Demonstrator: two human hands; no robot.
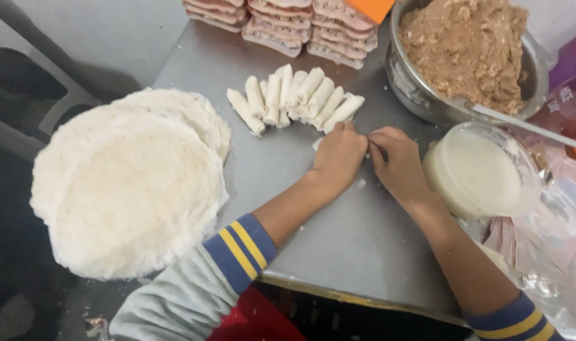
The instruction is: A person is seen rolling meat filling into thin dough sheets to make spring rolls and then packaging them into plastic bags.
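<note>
White wrapper roll (317, 144) lies mostly hidden under both my hands on the steel table (338, 240), just below the roll pile (297, 100).
Left hand (339, 156) and right hand (396, 163) are pressed on it, fingers curled; its long axis seems left-right. Risk: uneven pressure could split the wrapper, or my right wrist could knock the paste bowl (484, 170).
</note>
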